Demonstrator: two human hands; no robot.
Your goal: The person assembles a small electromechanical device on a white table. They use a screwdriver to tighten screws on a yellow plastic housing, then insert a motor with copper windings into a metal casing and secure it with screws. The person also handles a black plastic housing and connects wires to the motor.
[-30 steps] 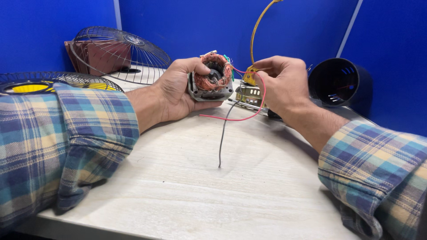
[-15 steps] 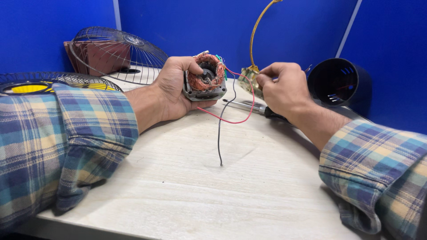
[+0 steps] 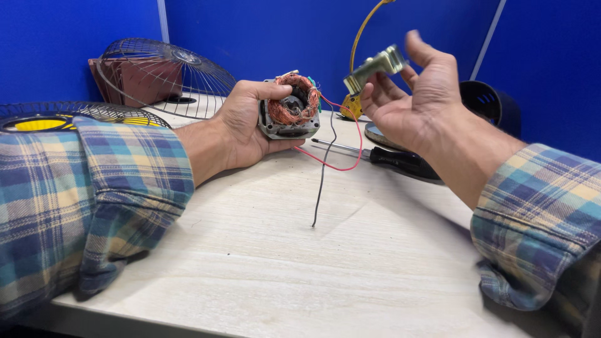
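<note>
At a pale wooden table (image 3: 263, 269) walled in blue, we see the left hand (image 3: 241, 125) wrapped around a fan motor stator (image 3: 291, 109), its copper windings facing us and its base just above the tabletop at centre. The fingers are closed firmly on the metal frame. A red wire (image 3: 341, 164) and a black wire (image 3: 320, 181) trail from the stator, loose at their ends. The right hand (image 3: 419, 103), raised to the right of it, is half open, its fingertips pinching a small brass-coloured metal part (image 3: 375, 66) held clear of the stator. We judge the motor to be well into being taken apart or put together: the part is separate, and the wires unconnected. A screwdriver (image 3: 382, 156) lies beyond the hands, with wire fan guards (image 3: 169, 72) at far left and a dark cylindrical housing (image 3: 485, 103) at far right.
</note>
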